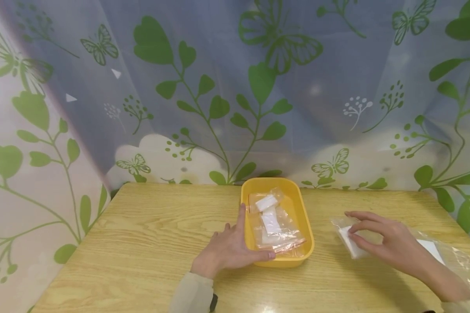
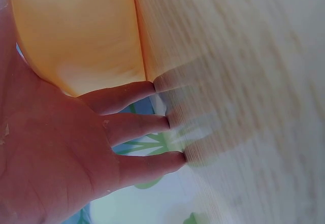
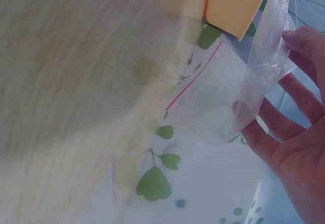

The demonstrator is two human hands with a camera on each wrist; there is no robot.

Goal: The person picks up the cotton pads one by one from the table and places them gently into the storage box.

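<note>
My left hand (image 1: 229,250) lies against the near left corner of a yellow plastic bin (image 1: 307,234). Its thumb reaches over the near rim while the index finger runs along the left wall; the other fingers stretch down to the tabletop in the left wrist view. Inside the bin lie several clear zip bags (image 1: 287,228) with white pieces in them. To the right of the bin, my right hand (image 1: 391,243) pinches a small clear zip bag (image 1: 352,243) holding a flat white piece. That bag's red zip line shows in the right wrist view.
Another clear bag (image 1: 456,256) with a white piece lies on the wooden table (image 1: 149,243), partly behind the right forearm. A curtain (image 1: 317,108) printed with leaves and butterflies hangs behind the table, close to the bin's far end.
</note>
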